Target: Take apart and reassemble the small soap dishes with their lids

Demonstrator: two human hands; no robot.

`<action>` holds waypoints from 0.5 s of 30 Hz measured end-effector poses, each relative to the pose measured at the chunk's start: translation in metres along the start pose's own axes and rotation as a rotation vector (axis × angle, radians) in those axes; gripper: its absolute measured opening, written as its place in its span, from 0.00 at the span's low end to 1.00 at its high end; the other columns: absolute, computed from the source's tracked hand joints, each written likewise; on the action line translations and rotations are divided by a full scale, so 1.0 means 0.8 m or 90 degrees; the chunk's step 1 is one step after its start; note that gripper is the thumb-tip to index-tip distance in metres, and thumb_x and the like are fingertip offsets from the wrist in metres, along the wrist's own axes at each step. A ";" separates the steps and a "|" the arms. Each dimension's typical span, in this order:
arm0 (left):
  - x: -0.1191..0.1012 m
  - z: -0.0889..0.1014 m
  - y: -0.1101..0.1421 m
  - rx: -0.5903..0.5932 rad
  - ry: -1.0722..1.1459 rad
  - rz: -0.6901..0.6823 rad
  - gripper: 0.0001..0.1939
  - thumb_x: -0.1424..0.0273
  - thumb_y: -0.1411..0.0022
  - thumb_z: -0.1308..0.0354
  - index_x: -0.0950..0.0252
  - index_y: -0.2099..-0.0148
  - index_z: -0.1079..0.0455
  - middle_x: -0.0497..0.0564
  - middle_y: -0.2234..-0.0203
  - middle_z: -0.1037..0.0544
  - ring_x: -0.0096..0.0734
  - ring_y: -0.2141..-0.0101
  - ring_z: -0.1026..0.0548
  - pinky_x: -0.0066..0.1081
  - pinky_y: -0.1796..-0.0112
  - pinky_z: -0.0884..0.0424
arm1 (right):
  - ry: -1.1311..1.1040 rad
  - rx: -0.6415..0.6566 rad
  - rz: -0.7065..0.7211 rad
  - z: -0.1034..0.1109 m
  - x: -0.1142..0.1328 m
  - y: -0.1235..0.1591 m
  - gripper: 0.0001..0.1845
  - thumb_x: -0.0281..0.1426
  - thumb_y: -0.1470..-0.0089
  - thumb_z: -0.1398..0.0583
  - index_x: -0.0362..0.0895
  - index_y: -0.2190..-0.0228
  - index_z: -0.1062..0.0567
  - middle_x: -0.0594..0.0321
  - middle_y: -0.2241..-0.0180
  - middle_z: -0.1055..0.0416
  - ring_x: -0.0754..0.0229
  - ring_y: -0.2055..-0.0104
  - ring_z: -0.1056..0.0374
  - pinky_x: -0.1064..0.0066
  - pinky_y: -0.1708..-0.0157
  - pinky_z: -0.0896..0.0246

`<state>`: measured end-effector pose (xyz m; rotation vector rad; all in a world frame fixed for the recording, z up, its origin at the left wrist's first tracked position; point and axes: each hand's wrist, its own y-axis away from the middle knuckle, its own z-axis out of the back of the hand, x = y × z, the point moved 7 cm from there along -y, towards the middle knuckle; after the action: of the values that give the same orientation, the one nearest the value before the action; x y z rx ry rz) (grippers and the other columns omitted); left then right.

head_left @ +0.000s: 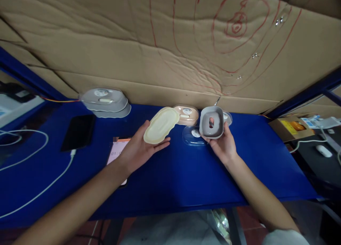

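Note:
My left hand (141, 145) holds a cream, wavy-edged oval tray (162, 126), tilted over the table, with the thumb at its edge and the fingers beneath. In my right hand (223, 145) is a grey rounded box (211, 122) with an oval slot in its middle, its open side facing me. Behind and between them sits a peach box (186, 114) with a clear lid and a round label. A clear lid (192, 136) with a label lies on the blue table just left of my right hand. Another clear piece (227, 118) shows partly behind the grey box.
Stacked grey lidded boxes (105, 101) stand at the back left. A dark tablet (78, 132) and a lit phone (119, 152) lie on the blue table (170, 181), with a white cable (53, 182) at left. Cardboard (106, 42) rises behind; a mouse (324, 151) is at right.

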<state>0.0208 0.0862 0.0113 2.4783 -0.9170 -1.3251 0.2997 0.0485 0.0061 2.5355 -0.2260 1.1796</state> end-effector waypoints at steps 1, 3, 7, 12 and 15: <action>0.000 0.003 -0.001 -0.014 -0.020 -0.016 0.30 0.52 0.37 0.33 0.63 0.40 0.30 0.59 0.48 0.20 0.51 0.47 0.22 0.51 0.42 0.27 | 0.019 0.006 0.002 -0.001 -0.002 0.001 0.24 0.53 0.34 0.42 0.51 0.49 0.20 0.63 0.47 0.20 0.50 0.39 0.27 0.51 0.43 0.25; 0.001 0.008 0.000 -0.037 -0.128 -0.069 0.35 0.62 0.46 0.24 0.59 0.39 0.33 0.55 0.47 0.22 0.47 0.46 0.23 0.48 0.40 0.30 | 0.091 0.035 0.010 -0.004 -0.007 0.007 0.27 0.55 0.34 0.43 0.50 0.47 0.21 0.62 0.45 0.21 0.48 0.38 0.29 0.51 0.41 0.28; 0.017 0.000 0.008 0.019 -0.319 -0.114 0.47 0.71 0.58 0.19 0.51 0.38 0.36 0.50 0.42 0.30 0.45 0.43 0.27 0.45 0.42 0.29 | 0.388 0.190 0.154 -0.026 -0.010 0.032 0.27 0.53 0.31 0.45 0.50 0.48 0.19 0.58 0.40 0.25 0.45 0.35 0.32 0.47 0.34 0.37; 0.037 -0.014 0.016 0.125 -0.248 -0.056 0.51 0.74 0.56 0.20 0.46 0.34 0.40 0.51 0.38 0.30 0.51 0.40 0.29 0.44 0.46 0.27 | 0.812 0.464 0.444 -0.074 -0.033 0.089 0.27 0.43 0.30 0.42 0.49 0.35 0.30 0.51 0.30 0.40 0.44 0.27 0.45 0.44 0.28 0.51; 0.044 -0.018 0.019 0.157 -0.165 -0.021 0.56 0.76 0.56 0.21 0.42 0.31 0.41 0.49 0.35 0.30 0.48 0.39 0.29 0.40 0.45 0.28 | 0.935 0.525 0.509 -0.084 -0.054 0.104 0.31 0.41 0.30 0.43 0.49 0.30 0.38 0.48 0.29 0.42 0.45 0.26 0.49 0.42 0.28 0.52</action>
<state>0.0398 0.0511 0.0021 2.5469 -1.1643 -1.6664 0.2007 -0.0045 0.0325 1.1943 -0.4014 3.5531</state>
